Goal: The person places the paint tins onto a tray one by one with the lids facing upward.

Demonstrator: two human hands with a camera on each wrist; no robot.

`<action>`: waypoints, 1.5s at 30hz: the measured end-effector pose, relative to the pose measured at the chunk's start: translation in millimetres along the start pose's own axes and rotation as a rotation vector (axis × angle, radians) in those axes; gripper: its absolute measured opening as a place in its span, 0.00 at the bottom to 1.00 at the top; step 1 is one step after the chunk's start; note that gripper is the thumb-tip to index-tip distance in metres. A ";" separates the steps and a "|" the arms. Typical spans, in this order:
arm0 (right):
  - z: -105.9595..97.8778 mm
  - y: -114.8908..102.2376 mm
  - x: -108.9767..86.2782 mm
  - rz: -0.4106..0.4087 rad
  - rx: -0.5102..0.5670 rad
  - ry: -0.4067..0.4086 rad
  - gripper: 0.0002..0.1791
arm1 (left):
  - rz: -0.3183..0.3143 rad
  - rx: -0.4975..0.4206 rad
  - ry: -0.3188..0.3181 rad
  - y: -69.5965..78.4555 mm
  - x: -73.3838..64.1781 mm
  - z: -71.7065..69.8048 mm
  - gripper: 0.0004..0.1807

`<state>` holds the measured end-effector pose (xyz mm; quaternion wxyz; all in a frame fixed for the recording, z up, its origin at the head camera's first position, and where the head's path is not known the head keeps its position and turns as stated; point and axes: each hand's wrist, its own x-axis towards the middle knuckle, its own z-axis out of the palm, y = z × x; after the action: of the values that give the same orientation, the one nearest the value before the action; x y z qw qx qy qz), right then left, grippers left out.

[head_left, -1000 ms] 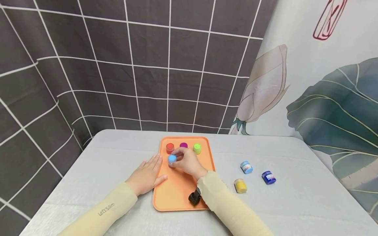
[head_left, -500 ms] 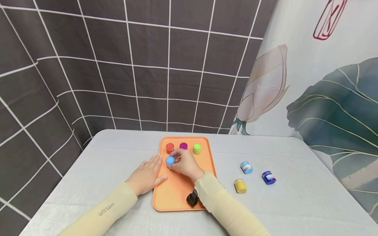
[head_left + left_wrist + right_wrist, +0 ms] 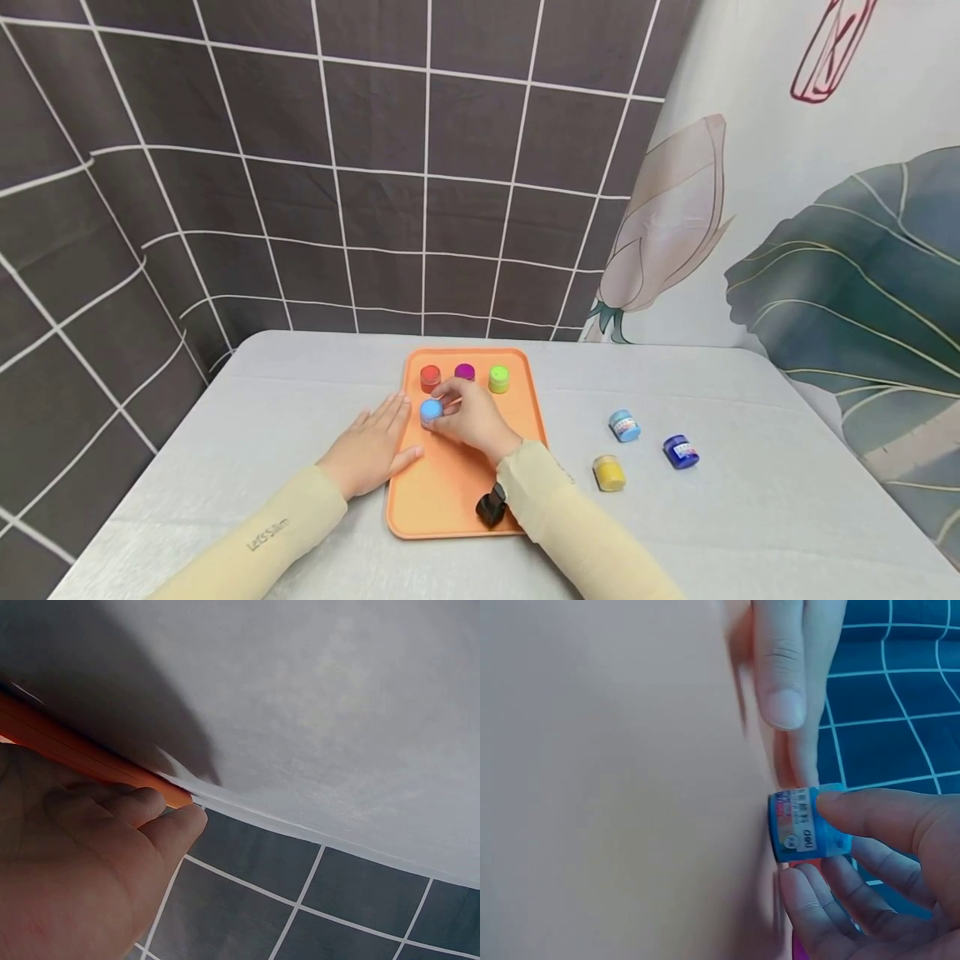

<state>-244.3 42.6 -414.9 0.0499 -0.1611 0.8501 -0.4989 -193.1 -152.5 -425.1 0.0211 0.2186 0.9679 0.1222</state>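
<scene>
My right hand (image 3: 474, 420) pinches a small blue paint jar (image 3: 431, 410) between thumb and fingers, upright at the left side of the orange tray (image 3: 435, 492). In the right wrist view the blue jar (image 3: 802, 821) shows a printed label, its base at the tray's surface. My left hand (image 3: 370, 448) lies flat with straight fingers along the tray's left rim, thumb over the edge. Behind the blue jar stand a red jar (image 3: 431, 379), a purple jar (image 3: 465, 372) partly hidden by my right hand, and a lime green jar (image 3: 498, 380), in a row.
Right of the tray, a light blue jar (image 3: 624, 426), a dark blue jar (image 3: 681, 452) and a yellow jar (image 3: 609, 473) lie on the grey-white tablecloth (image 3: 750, 533). A black wrist device (image 3: 491, 507) hangs under my right wrist. A dark tiled-pattern curtain (image 3: 375, 200) backs the table.
My right hand has shifted the blue jar slightly left and toward me on the tray, then nearly stopped. The left hand stays on the rim.
</scene>
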 end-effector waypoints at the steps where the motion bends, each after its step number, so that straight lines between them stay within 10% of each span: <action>1: -1.4 -0.4 -1.1 0.001 0.008 0.000 0.19 | 0.000 0.000 0.000 -0.1 -0.1 0.2 0.42; 21: -63.6 -9.1 -34.6 -0.150 -0.271 0.103 0.11 | -0.004 0.006 -0.003 -1.1 1.8 2.7 0.43; 45: -151.1 8.2 -90.4 0.072 -0.433 0.094 0.13 | -0.003 0.010 -0.009 -2.5 1.8 2.1 0.43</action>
<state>-198.1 201.3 -353.8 -0.0079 -0.1141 0.9439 -0.3099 -195.6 -153.5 -427.7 0.0243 0.2176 0.9688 0.1165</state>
